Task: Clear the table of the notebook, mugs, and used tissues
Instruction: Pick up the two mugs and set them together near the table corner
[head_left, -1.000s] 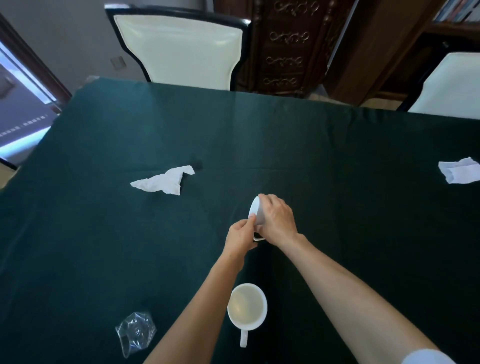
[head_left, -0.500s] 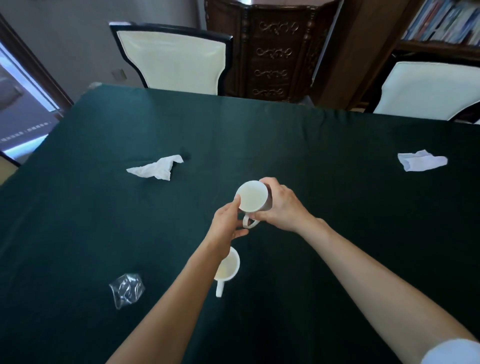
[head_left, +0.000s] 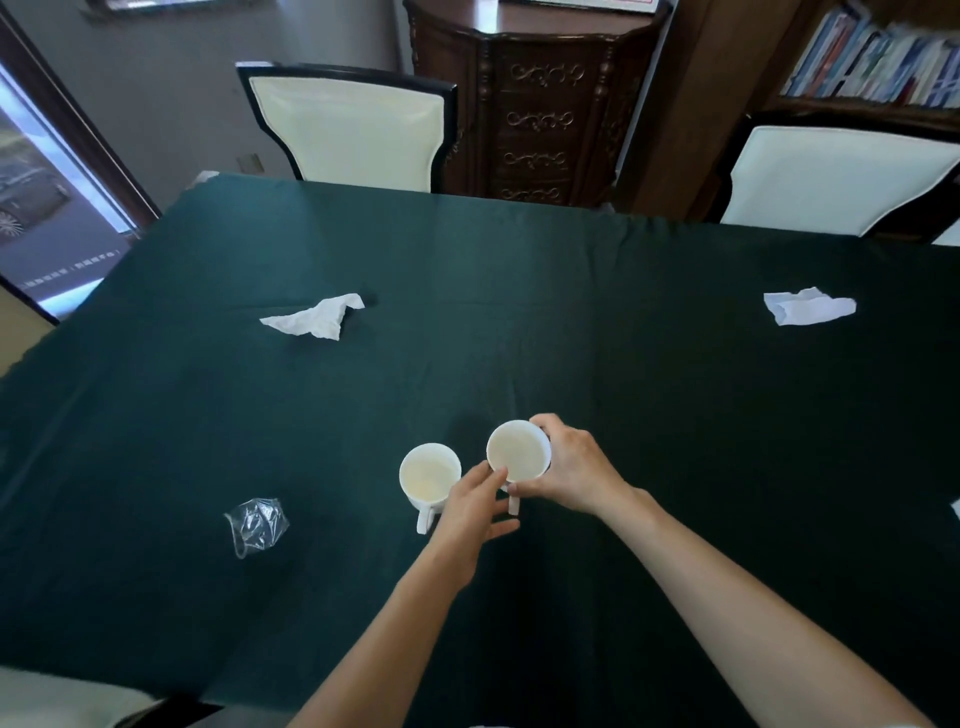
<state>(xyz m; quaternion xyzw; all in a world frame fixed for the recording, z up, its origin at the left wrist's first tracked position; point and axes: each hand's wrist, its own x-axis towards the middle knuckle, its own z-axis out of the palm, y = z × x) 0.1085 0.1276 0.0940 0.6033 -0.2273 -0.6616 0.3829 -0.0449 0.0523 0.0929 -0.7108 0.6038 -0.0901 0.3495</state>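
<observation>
Two white mugs stand close together on the dark green tablecloth (head_left: 519, 312). My right hand (head_left: 576, 470) wraps around the right mug (head_left: 517, 456), which is upright with its handle toward me. My left hand (head_left: 475, 506) touches that mug's rim and handle with thumb and fingers. The left mug (head_left: 428, 475) stands free just left of my left hand, its handle pointing toward me. One crumpled white tissue (head_left: 317, 318) lies at the far left, another tissue (head_left: 808, 307) at the far right. No notebook is in view.
A crumpled clear plastic wrapper (head_left: 257, 525) lies left of the mugs. Two cream-backed chairs (head_left: 353, 130) (head_left: 841, 179) stand at the far edge, with a carved wooden cabinet (head_left: 535, 98) between them and a bookshelf (head_left: 878, 57) at the right.
The held mug went from tilted on its side to upright and came down toward me, beside the other mug. The camera view rose and shifted.
</observation>
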